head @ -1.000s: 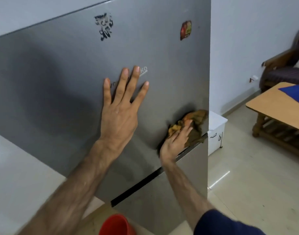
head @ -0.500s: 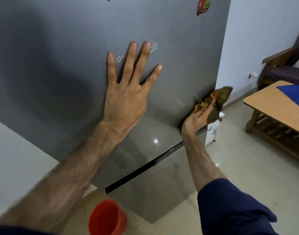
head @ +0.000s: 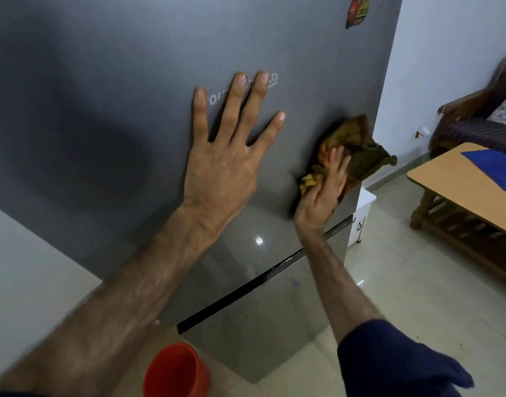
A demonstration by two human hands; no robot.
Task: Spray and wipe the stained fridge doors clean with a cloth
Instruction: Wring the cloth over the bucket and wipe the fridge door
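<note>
The grey upper fridge door (head: 108, 116) fills most of the view, with the lower door (head: 254, 325) beneath a dark gap. My left hand (head: 226, 156) lies flat on the upper door, fingers spread over the brand lettering. My right hand (head: 323, 193) presses a brown-yellow cloth (head: 352, 150) against the door near its right edge, just above the gap. A red sticker (head: 358, 10) sits at the door's top right. No spray bottle is in view.
A red bucket (head: 174, 371) stands on the tiled floor below the fridge. To the right are a wooden table (head: 452, 184) with a blue sheet (head: 492, 167), a dark sofa (head: 481, 116) and a small white cabinet (head: 363, 213) beside the fridge.
My right hand has swept the cloth to the door's right edge and then slightly upward. My left hand has stayed flat on the door while the view shifted downward.
</note>
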